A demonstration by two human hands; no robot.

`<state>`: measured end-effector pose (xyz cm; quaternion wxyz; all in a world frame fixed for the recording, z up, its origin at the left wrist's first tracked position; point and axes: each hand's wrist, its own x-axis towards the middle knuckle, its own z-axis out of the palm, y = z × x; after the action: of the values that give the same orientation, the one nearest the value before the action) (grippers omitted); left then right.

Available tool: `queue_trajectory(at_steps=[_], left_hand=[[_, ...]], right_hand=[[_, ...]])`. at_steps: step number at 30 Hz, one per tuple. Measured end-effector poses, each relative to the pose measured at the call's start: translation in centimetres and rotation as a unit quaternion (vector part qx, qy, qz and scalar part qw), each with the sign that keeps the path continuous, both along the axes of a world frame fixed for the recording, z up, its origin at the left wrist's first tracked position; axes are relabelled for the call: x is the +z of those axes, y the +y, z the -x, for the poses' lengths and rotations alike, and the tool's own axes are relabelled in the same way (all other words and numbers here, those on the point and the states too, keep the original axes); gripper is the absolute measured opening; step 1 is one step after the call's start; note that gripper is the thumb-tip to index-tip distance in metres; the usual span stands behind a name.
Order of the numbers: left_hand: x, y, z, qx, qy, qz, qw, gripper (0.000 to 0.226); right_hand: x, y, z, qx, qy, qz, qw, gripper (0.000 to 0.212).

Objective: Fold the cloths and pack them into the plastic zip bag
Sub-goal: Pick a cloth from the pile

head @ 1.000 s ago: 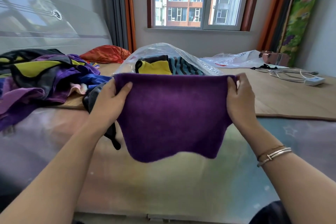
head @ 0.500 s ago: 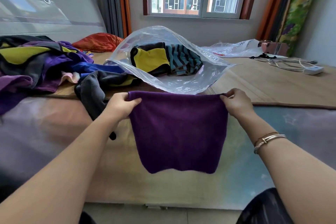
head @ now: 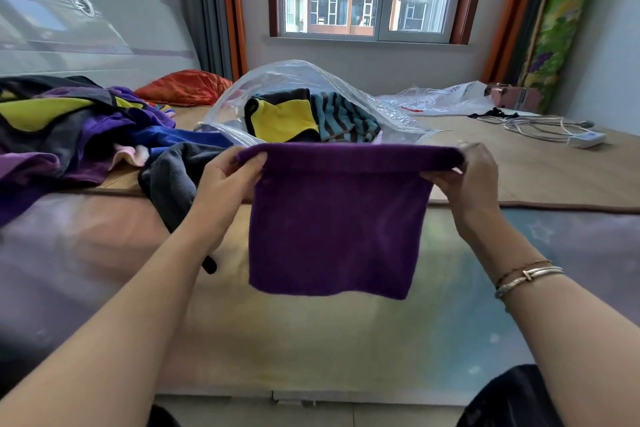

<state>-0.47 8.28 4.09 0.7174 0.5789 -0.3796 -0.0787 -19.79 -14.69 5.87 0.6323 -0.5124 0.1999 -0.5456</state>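
1. Head view, the hands: You hold a purple cloth in the air over the near edge of the bed, your left hand pinching its top left corner and your right hand pinching its top right corner. The top edge is stretched level between them and appears rolled over, so the rest hangs straight and flat, which suggests you are lining it up for a fold.

2. Head view, the bag: The plastic zip bag lies on the mat just beyond the cloth, near the middle of the bed, its mouth gaping toward you. A folded yellow-and-black cloth and a striped cloth already sit inside. The open mouth facing you looks arranged so each folded piece can slide straight in.

3. Head view, the rest: A heap of unfolded cloths covers the bed's left side, within reach of your left hand, with a grey cloth trailing over the mat's near edge. An orange bundle rests at the far left, a crumpled clear bag and a white cable with its adapter toward the far right corner.

4. Judgement: Much of the pile remains, so the packing seems less than halfway done.
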Motion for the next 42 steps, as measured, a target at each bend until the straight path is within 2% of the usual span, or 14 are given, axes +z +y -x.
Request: queue_trajectory(at_steps=[2,5,7,10,11,14,19,22,24,27,31,35,38,42], left_hand=[[-0.5,0.2,0.2,-0.028,0.001,-0.037,0.999,0.039],[-2.5,0.1,0.2,-0.01,0.042,-0.164,0.986,0.063],[-4.2,-0.2,-0.4,0.041,0.035,-0.231,0.971,0.054],[-5.2,-0.9,-0.4,0.097,0.058,-0.248,0.962,0.033],[-5.1,-1.1,-0.1,0.103,0.081,-0.241,0.962,0.034],[-5.0,-1.6,0.3,0.08,0.162,-0.213,0.96,0.031],[-4.5,-2.0,0.4,0.092,0.207,-0.231,0.946,0.039],[-3.9,-2.0,0.5,0.086,0.218,-0.268,0.934,0.044],[-3.5,-1.8,0.5,0.066,0.236,-0.288,0.926,0.05],[-2.8,-1.6,0.9,0.034,0.254,-0.289,0.922,0.039],[-1.5,-0.8,1.1,0.023,0.307,-0.22,0.926,0.023],[-0.2,0.3,0.2,0.029,0.291,-0.095,0.952,0.009],[-0.5,0.7,-0.5,0.03,0.243,-0.066,0.967,0.021],[-1.9,0.8,-1.7,0.05,0.269,-0.107,0.956,0.047]], right_hand=[[-0.5,-0.5,0.2,0.015,0.005,-0.033,0.999,0.04],[-2.6,-1.2,0.1,0.042,0.206,-0.06,0.976,0.046],[-4.0,-1.6,0.7,0.076,0.307,-0.074,0.946,0.033],[-4.8,-1.2,1.7,0.115,0.357,-0.073,0.924,0.018],[-5.0,-1.0,1.7,0.124,0.358,-0.078,0.922,0.017],[-5.1,-0.6,1.2,0.113,0.375,-0.11,0.914,0.047],[-4.8,-0.2,1.7,0.189,0.439,-0.154,0.865,0.045],[-4.7,0.2,2.3,0.208,0.487,-0.126,0.838,0.038],[-4.6,0.3,2.5,0.228,0.486,-0.125,0.835,0.035],[-4.4,0.8,2.5,0.254,0.448,-0.144,0.845,0.024],[-3.8,1.2,1.8,0.212,0.336,-0.113,0.91,0.01],[-2.4,1.5,1.5,0.191,0.198,-0.075,0.958,0.018],[-2.5,1.6,1.3,0.184,0.182,-0.069,0.963,0.015],[-3.3,1.5,0.7,0.138,0.222,-0.051,0.964,0.012]])
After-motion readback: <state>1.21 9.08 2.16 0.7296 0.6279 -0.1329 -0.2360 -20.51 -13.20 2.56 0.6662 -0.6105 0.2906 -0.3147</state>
